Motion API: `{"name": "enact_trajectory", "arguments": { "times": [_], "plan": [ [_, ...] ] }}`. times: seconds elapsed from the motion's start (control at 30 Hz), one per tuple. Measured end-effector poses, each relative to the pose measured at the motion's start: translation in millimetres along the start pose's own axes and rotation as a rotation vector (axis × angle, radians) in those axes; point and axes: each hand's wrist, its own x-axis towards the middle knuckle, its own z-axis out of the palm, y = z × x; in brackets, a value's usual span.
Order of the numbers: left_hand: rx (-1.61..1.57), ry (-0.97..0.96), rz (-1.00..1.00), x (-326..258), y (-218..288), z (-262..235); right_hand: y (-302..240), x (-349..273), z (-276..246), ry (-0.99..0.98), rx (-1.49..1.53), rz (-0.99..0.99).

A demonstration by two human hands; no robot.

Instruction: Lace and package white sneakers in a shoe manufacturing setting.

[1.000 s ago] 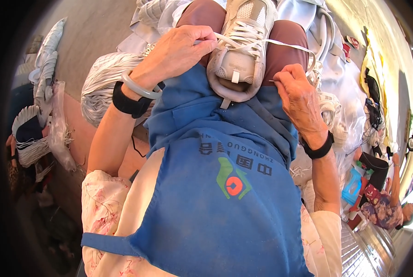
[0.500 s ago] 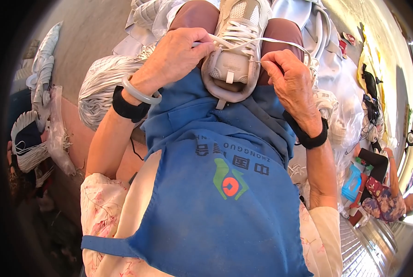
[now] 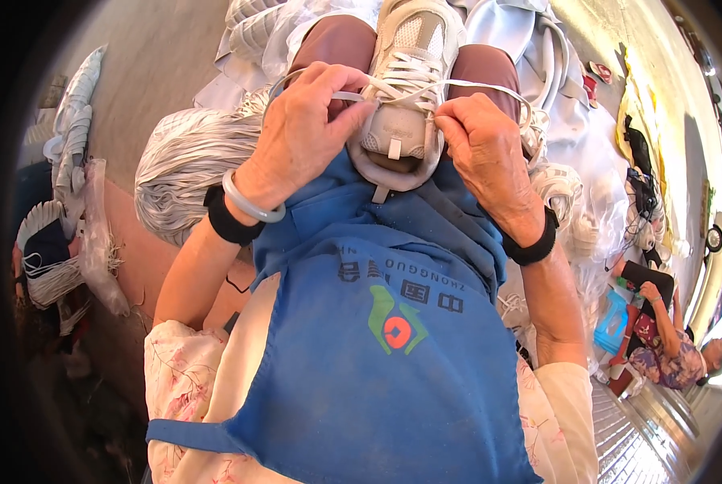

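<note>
Grey floor [image 3: 159, 48] beyond, blue apron [image 3: 336, 387] up front, pale cord bundle [image 3: 187, 165] off left. Shoe [image 3: 395, 125] sits between knees [image 3: 328, 44], toe away. Left grip [image 3: 306, 129] pinching lace [image 3: 482, 85] at shoe's left edge; right grip [image 3: 486, 157] pinching lace at right edge.

This looks like an informal, open-air shoe-lacing workplace: a thick bundle of pale grey-white laces [image 3: 195, 169] and clear, crinkled plastic wrapping [image 3: 601, 206] flank a beige-and-white mesh sneaker [image 3: 393, 129], with smooth grey concrete ground [image 3: 159, 52] at left and a cream-coloured car [image 3: 709, 273] at right.
</note>
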Motion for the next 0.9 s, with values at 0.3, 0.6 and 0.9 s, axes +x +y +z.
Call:
{"name": "enact_trajectory", "arguments": {
  "times": [0.3, 0.6, 0.9],
  "plan": [
    [0.513, -0.008, 0.249, -6, 22, 2, -22, -20, 0, 0.059, -0.26, 0.047],
    [0.197, -0.016, 0.062, -6, 4, 10, 7, -17, 31, 0.229, 0.082, -0.045],
    [0.406, -0.164, 0.262, 5, 23, 11, 6, -18, 22, 0.073, -0.096, -0.11]
  ]
}}
